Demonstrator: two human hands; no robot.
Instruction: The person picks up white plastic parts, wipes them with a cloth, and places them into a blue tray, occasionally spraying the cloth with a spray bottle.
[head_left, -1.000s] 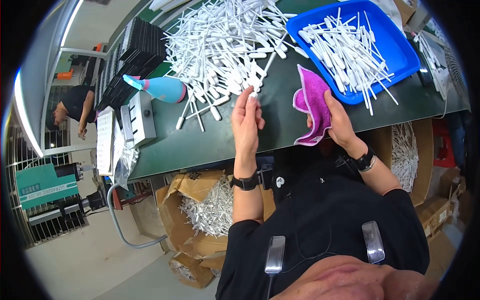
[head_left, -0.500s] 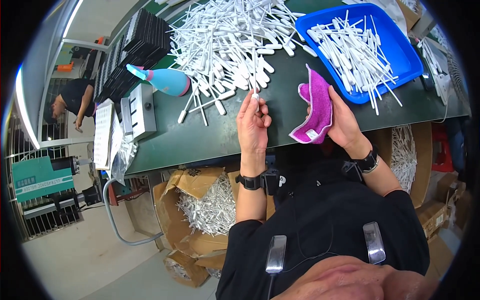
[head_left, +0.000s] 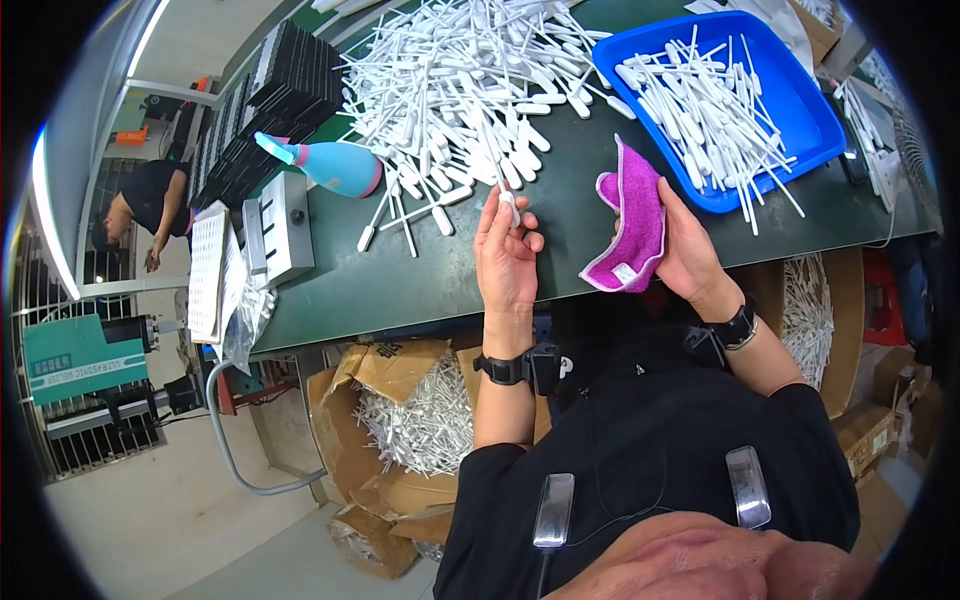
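Pinched in my left hand (head_left: 508, 250) is a white plastic stick with a thick handle end (head_left: 509, 207), its thin shaft pointing away from me toward the pile. My right hand (head_left: 687, 245) grips a magenta cloth (head_left: 640, 228) with a pale edge, fingers behind it and thumb on its right side. The cloth hangs above the table's front part, apart from the stick. Beyond my left hand spreads a large heap of similar white sticks (head_left: 465, 85). More of these lie in a blue tray (head_left: 815, 110) past my right hand.
A light-blue spray bottle (head_left: 340, 168) lies left of the heap, near stacked black trays (head_left: 295, 70) and a white metal fixture (head_left: 285, 225). Cardboard boxes (head_left: 340, 420) of white parts stand below the green table (head_left: 390, 290). Another person (head_left: 150, 200) is at far left.
The stick in my left hand has tilted, its thin end shifting slightly left and its handle end turning between the fingers. The cloth and my right hand stay nearly still.
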